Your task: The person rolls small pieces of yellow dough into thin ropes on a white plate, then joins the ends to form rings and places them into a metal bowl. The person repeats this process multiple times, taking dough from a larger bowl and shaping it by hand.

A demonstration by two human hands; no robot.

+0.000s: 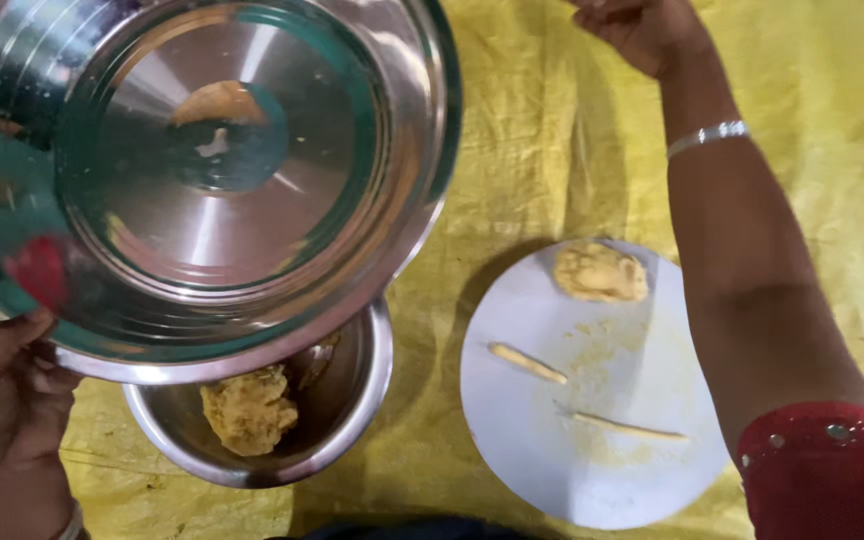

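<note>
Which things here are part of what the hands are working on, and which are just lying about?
In hand:
- left hand holding the big steel plate by its rim
- steel bowl under it, with a dough lump

Lying about:
- white round board with a dough ball and two thin dough strips
- yellow sheet
- right hand, away at the top edge, touching none of these

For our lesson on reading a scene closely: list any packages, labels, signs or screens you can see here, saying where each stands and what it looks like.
None in view: no package, label, sign or screen.
Only a large steel lid in the left hand, a steel bowl of dough, a round white board and a yellow sheet.
</note>
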